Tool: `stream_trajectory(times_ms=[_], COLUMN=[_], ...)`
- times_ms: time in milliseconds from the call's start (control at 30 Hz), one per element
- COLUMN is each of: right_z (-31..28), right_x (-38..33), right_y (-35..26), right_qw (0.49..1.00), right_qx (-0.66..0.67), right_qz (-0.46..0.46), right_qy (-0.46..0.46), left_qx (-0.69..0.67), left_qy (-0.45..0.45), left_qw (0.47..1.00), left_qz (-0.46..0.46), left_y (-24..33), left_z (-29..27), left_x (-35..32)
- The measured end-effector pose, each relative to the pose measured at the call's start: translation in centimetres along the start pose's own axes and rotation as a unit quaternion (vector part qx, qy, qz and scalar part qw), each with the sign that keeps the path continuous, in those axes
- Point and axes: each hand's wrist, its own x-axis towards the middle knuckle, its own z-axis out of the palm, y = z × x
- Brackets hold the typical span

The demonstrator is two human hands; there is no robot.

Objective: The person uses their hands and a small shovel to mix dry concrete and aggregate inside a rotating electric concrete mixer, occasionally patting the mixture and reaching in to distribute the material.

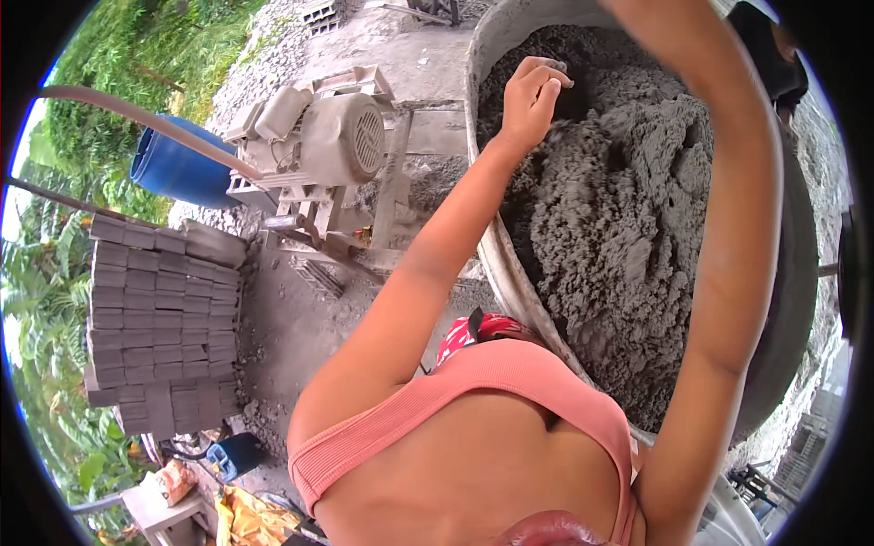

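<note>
- Grey damp mortar mix [619,227] – heaped inside mixer drum [487,55], by motor [341,136].
- L hand [533,91] – fingers curled, digging into mix near the rim.
- R arm reaches up w/ hand out of frame; grip can't tell.
- Risk, I judge: drum turning w/ my hand in it; wet cement irritating bare skin.

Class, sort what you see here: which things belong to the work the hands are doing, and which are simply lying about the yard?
In the work:
left hand, fingers in the mix
grey wet mix
mixer drum holding it

Lying about:
stacked grey blocks
blue barrel
motor unit
hose

The right hand is out of view; only its arm shows.
</note>
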Motion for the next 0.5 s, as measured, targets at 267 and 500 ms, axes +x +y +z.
stream_trajectory(times_ms=[267,500], right_z=[-2.1,-7.9], right_x=[-19.3,-32.2], right_y=[11.1,10.3], right_qw=[0.942,0.892], right_qx=[0.068,0.112], right_qz=[0.184,0.388], right_qy=[-0.271,-0.203], left_qx=[0.026,-0.060], left_qy=[-0.029,-0.185], left_qw=[0.995,0.975], left_qz=[0.090,0.103], left_y=[-0.3,4.7], left_z=[0.2,5.1], left_x=[0.2,3.7])
